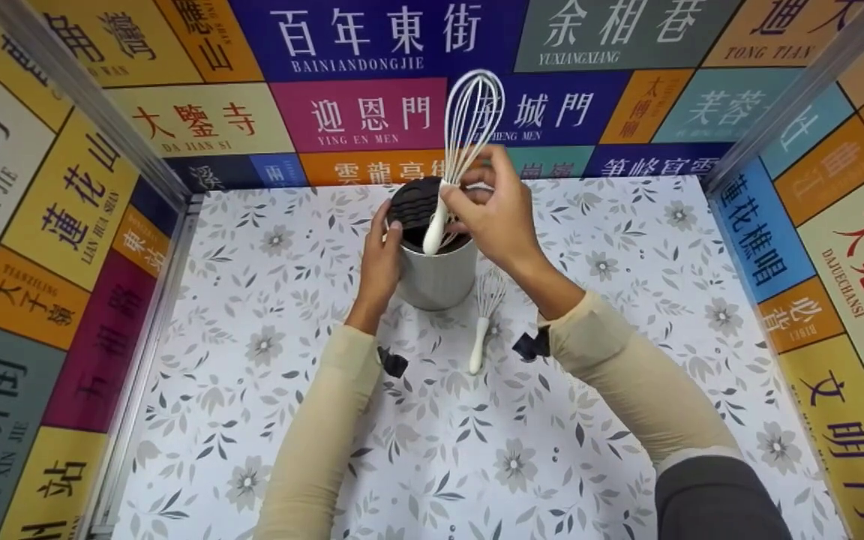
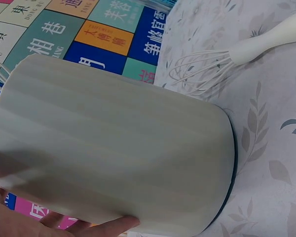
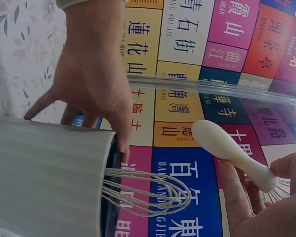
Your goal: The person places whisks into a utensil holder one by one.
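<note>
A white whisk [image 1: 450,178] is pinched by the fingers of the right hand [image 1: 503,217], its wire loops up and its handle slanting down in front of the mouth of a pale grey canister [image 1: 438,281]. The left hand [image 1: 379,266] grips the canister's side near the rim, and wire loops of another whisk [image 3: 138,190] stick out of it. The canister stands upright on the flower-patterned worktop [image 1: 597,450], beside a smaller whisk [image 1: 481,334] lying there. Colourful lettered panels [image 1: 357,41] surround the worktop.
</note>
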Action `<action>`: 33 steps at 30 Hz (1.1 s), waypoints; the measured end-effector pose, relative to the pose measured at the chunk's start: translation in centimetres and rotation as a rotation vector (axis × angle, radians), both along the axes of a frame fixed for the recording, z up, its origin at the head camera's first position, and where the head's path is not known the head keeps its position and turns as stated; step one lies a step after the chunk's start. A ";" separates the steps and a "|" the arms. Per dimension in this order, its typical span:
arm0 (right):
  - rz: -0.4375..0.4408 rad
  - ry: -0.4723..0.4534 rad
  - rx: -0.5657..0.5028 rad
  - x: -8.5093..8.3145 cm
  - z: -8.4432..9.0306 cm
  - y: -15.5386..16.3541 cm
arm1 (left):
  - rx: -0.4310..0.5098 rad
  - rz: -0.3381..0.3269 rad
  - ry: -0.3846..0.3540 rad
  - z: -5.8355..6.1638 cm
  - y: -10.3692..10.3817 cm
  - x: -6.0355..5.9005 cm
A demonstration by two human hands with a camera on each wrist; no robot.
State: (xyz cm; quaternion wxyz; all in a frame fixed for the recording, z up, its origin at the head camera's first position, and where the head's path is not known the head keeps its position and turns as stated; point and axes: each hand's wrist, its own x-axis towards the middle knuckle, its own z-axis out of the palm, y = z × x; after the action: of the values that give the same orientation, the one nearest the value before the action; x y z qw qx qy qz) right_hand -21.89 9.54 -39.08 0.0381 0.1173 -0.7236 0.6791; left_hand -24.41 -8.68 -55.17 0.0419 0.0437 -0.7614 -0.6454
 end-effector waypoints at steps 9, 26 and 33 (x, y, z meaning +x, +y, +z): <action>-0.046 0.052 0.053 -2.3 1.1 -1.6 | 0.036 0.010 0.033 -0.1 0.0 -0.4; -0.079 0.155 0.251 -5.5 -3.0 -1.8 | -0.011 0.042 0.004 0.0 0.1 -0.2; -0.072 0.215 0.328 -5.4 -4.5 -2.0 | -0.010 0.030 0.009 0.0 0.1 -0.2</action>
State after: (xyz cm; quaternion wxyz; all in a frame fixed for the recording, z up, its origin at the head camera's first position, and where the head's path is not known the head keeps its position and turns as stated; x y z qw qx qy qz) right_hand -27.25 7.55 -43.58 0.1199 0.1676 -0.8201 0.5338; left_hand -24.63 -8.61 -55.15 0.0552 0.0521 -0.7636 -0.6413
